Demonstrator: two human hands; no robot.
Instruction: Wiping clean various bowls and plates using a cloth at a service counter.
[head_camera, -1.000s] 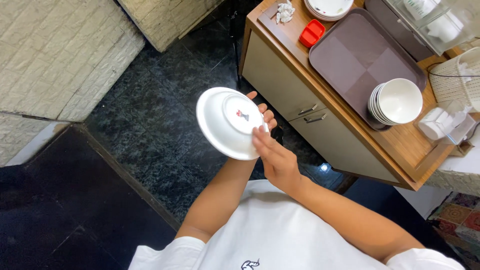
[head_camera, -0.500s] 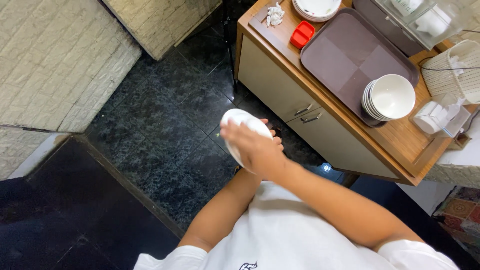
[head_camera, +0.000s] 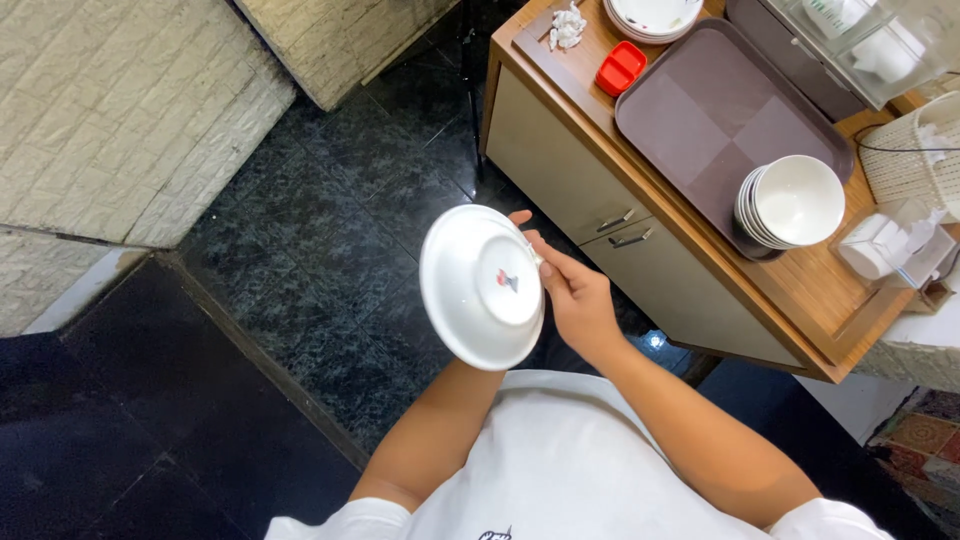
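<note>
Plate (head_camera: 482, 287) held up in front of my chest, over the dark floor (head_camera: 300, 260).
My right hand (head_camera: 572, 295) grips its right rim, fingers curled; my left hand is hidden behind it, so I cannot tell its grip. White, round, underside toward me with a small red mark.

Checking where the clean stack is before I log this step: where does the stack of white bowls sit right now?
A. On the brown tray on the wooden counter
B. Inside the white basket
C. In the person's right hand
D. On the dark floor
A: the stack of white bowls stands at the near corner of the brown tray on the wooden counter, while the hands hold only a white plate.
</note>
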